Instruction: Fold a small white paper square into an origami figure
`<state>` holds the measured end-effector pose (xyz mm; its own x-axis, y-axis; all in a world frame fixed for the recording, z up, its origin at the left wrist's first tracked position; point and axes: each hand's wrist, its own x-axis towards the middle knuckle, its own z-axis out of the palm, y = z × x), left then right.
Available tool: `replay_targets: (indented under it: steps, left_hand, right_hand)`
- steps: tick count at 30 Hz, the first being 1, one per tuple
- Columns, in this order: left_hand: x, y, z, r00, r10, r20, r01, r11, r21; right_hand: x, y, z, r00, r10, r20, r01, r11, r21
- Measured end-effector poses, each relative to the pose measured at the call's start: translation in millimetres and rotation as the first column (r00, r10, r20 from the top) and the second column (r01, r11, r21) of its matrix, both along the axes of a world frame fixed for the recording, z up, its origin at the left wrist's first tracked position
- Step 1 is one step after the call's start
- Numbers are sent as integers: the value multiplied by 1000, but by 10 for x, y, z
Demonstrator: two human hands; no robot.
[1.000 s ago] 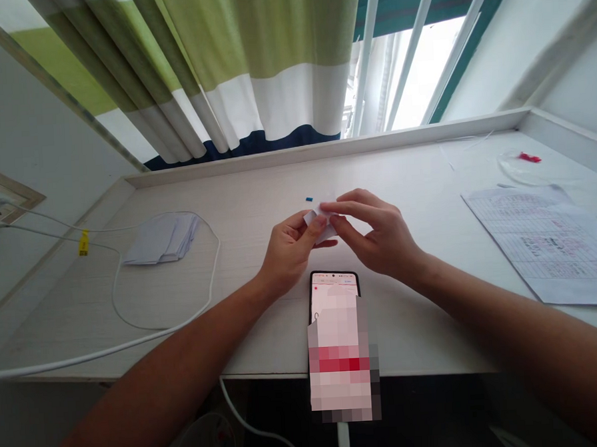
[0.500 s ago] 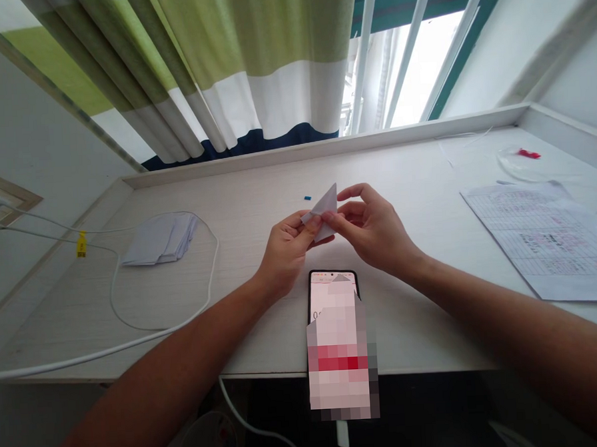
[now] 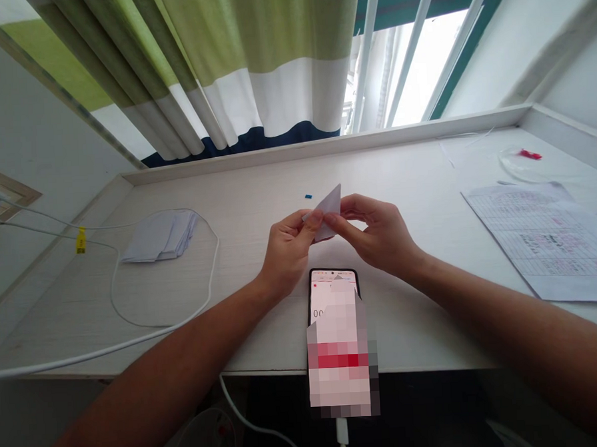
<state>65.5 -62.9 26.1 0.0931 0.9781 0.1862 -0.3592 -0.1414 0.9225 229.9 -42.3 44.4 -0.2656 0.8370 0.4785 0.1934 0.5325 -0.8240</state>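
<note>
A small folded white paper [image 3: 331, 207] with a pointed top is held up above the desk, between both hands. My left hand [image 3: 292, 247] pinches its lower left part, thumb on the near face. From the right, my right hand [image 3: 379, 229] grips the paper's edge, its thumb on the near face and its curled fingers behind. The paper's far side and several fingertips are hidden. Below the hands lies a phone [image 3: 333, 302] with a lit screen, its lower part blurred out. A tiny blue piece [image 3: 308, 197] rests on the desk beyond my left hand.
A stack of white paper [image 3: 162, 238] lies on the left of the desk [image 3: 247, 193], with a white cable [image 3: 217, 244] looping around it. Written sheets [image 3: 550, 244] lie at the right, a red item [image 3: 530, 154] behind them. Curtains [image 3: 289, 44] hang at the back.
My right hand's raised fingers have curled down behind the paper and closed on its edge. The paper has shifted slightly to the right. My left hand keeps its pinch.
</note>
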Motion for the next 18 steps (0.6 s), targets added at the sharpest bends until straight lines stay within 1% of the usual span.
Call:
replay_targets:
  steps: [2, 6, 9, 12, 15, 18]
  left_hand:
    - [-2, -3, 3, 999, 23, -35, -22, 999, 31]
    - [-15, -7, 34, 986, 107, -127, -94, 990, 101]
    - [-16, -12, 61, 980, 141, -139, -122, 983, 136]
    - [-9, -20, 67, 982, 132, -136, -114, 985, 129]
    - [-4, -24, 54, 984, 122, -128, -111, 990, 86]
    - [-10, -16, 38, 984, 140, -108, -135, 989, 52]
  right_hand:
    - [-6, 1, -3, 999, 14, -29, -14, 1000, -7]
    - [-7, 16, -8, 998, 15, -62, -18, 999, -47]
    - [2, 25, -9, 998, 35, -48, -38, 996, -82]
    - [12, 24, -8, 995, 91, -36, -94, 990, -103]
    - [31, 28, -6, 996, 90, 20, -88, 993, -75]
    - [57, 46, -8, 993, 92, 69, -90, 995, -38]
